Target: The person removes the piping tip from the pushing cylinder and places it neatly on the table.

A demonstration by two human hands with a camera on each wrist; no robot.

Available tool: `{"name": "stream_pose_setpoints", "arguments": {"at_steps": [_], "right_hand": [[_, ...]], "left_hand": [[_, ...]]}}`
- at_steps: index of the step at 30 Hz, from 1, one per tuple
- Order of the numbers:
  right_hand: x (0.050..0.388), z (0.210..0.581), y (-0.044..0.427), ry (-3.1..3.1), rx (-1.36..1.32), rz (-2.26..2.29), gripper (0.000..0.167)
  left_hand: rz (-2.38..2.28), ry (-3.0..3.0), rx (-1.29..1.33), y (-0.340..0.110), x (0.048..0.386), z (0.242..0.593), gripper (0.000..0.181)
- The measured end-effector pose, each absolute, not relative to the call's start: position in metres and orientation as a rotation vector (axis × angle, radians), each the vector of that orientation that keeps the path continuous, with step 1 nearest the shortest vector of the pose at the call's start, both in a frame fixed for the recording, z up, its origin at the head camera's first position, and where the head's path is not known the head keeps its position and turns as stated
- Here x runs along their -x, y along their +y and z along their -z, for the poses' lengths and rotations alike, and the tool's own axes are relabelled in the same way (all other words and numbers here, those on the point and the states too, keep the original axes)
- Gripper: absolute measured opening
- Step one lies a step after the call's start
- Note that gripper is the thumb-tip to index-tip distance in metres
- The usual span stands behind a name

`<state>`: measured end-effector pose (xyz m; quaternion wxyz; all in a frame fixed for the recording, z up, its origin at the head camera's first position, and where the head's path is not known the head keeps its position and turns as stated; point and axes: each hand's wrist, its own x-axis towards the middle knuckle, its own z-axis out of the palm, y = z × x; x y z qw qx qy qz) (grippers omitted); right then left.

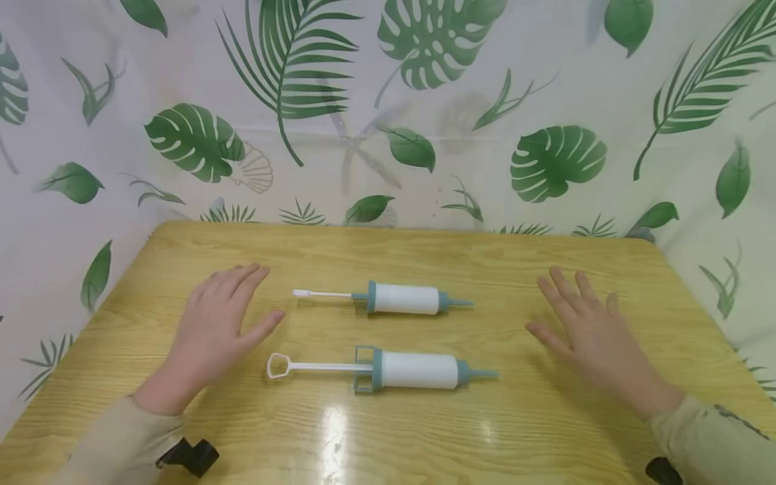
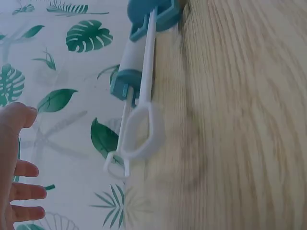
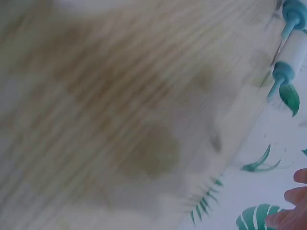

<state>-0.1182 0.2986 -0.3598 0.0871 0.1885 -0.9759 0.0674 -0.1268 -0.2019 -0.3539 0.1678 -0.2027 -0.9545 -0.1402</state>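
Two large plastic syringes lie side by side on the wooden table, each with a white barrel, blue-green ends and a white plunger drawn out to the left. The far syringe (image 1: 406, 299) is the smaller one; the near syringe (image 1: 419, 370) has a wide finger frame and a loop handle (image 2: 157, 127). My left hand (image 1: 212, 327) is spread beside the plunger handles, apart from them. Beyond the nozzle tips, on the right, my right hand (image 1: 597, 337) is held with fingers extended, holding nothing. Only the syringes' nozzle ends (image 3: 283, 72) appear in the right wrist view.
The wooden table (image 1: 545, 431) runs back to a white cloth (image 1: 339, 182) printed with green leaves, which hangs behind and along the sides. Black straps (image 1: 190, 457) with small devices sit at both wrists. Light glares off the tabletop near the front.
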Motion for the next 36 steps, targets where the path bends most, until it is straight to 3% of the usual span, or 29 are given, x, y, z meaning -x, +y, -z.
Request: {"name": "stream_pose_setpoints", "arguments": {"at_steps": [9,19,28,36], "right_hand": [[0.103,0.362,0.253,-2.796,-0.767,-0.723,0.05],[0.096,0.373,0.229,-2.86,-0.85,-0.963,0.056],[0.1,0.387,0.224,-2.998,-0.883,-1.041,0.063],[0.102,0.403,0.222,-3.006,-0.924,-0.973,0.055]], "left_hand": [[0.592,-2.675,0.829,-0.154,0.122,0.344,0.063],[0.728,-2.614,1.082,-0.098,0.115,0.348,0.059],[0.687,-2.675,1.186,-0.065,0.118,0.367,0.066],[0.625,-2.715,1.203,-0.057,0.12,0.388,0.069]]}}
